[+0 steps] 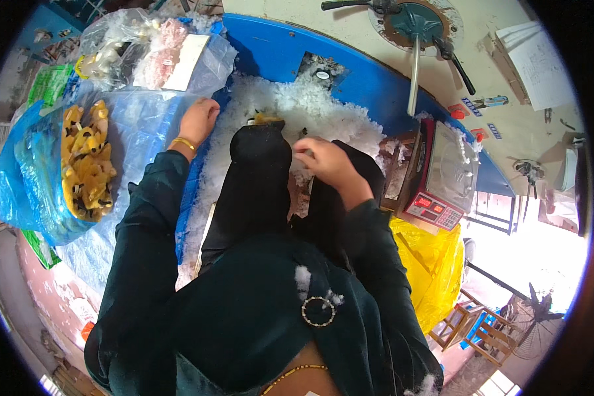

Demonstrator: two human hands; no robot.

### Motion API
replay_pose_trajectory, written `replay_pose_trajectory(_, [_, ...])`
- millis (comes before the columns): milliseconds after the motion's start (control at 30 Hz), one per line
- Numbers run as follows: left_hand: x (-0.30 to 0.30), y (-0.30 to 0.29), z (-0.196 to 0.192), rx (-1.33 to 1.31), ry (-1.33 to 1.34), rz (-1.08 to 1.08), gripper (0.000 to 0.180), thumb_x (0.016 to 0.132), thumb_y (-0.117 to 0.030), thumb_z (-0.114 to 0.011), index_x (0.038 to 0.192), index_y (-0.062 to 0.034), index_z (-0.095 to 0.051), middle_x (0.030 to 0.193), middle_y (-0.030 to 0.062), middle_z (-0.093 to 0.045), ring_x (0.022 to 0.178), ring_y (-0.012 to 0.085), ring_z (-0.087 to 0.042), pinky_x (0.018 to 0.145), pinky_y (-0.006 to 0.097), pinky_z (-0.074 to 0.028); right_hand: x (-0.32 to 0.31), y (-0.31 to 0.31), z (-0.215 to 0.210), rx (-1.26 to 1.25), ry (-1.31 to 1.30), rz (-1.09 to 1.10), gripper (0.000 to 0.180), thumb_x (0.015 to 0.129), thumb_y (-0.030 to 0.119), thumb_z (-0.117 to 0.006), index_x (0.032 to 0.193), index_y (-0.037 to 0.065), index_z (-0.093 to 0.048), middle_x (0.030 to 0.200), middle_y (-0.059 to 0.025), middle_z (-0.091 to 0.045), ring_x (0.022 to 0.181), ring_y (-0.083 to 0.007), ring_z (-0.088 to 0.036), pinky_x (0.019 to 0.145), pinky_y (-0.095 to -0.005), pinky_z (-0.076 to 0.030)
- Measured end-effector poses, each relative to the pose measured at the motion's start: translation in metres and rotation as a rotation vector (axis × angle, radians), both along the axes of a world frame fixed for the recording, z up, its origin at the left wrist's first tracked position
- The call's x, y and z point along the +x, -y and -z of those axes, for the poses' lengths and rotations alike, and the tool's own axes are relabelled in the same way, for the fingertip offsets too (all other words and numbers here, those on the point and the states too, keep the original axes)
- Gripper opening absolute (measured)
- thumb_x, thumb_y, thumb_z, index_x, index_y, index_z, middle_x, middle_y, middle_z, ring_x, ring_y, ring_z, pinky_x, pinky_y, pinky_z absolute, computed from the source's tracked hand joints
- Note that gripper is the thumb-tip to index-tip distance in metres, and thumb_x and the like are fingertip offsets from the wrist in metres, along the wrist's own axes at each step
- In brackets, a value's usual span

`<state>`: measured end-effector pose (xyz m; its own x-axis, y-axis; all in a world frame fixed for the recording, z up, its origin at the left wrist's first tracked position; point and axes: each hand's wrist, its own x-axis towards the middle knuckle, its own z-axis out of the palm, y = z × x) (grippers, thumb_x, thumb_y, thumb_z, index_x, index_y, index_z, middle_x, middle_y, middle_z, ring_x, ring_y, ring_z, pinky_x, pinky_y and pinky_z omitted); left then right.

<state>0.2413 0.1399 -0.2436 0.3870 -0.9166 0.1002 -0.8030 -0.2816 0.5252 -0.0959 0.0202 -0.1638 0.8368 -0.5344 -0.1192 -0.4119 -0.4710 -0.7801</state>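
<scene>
My left hand (199,123), with a gold bracelet at the wrist, is over the near edge of clear plastic sheeting, beside the blue bin wall. Its fingers are loosely bent and a little apart, with nothing visible in them. Over my lap, between my knees, my right hand (326,160) has its thumb and fingers drawn together; whatever they may hold is too small to make out. A small yellow plush piece (266,119) shows just past my left knee. Left of my left arm, several yellow-and-black plush pieces (88,158) fill an open blue plastic bag (30,178).
White fluffy stuffing (277,96) lies heaped beyond my knees against a blue panel (264,43). A red digital scale (435,208) stands at the right, above a yellow plastic bag (432,264). A lever-armed metal fixture (416,33) sits on the far table. Clear bags (115,56) lie far left.
</scene>
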Motion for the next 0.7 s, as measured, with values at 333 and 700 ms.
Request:
replay_pose_trajectory(333, [-0.014, 0.103, 0.195, 0.490, -0.256, 0.277, 0.023, 0.083, -0.025, -0.062, 0.097, -0.0086, -0.068, 0.106, 0.0132, -0.065, 0.094, 0.0348, -0.062, 0.082, 0.044, -0.049, -0.104, 0.026, 0.014, -0.282, -0.121, 0.707, 0.011, 0.087, 0.015, -0.063, 0.087, 0.004, -0.065, 0.076, -0.0106, -0.063, 0.067, -0.0245, -0.061, 0.063, -0.0338, -0.048])
replay_pose_trajectory(700, [-0.047, 0.195, 0.262, 0.719, -0.004, 0.555, 0.029, 0.089, -0.029, -0.056, 0.116, -0.0219, -0.062, 0.108, 0.0116, -0.064, 0.090, 0.0381, -0.061, 0.076, 0.052, -0.050, -0.077, 0.046, 0.010, -0.335, -0.262, 0.808, 0.007, 0.079, 0.006, -0.067, 0.085, 0.003, -0.066, 0.071, -0.0103, -0.060, 0.060, -0.0219, -0.059, 0.057, -0.0306, -0.047])
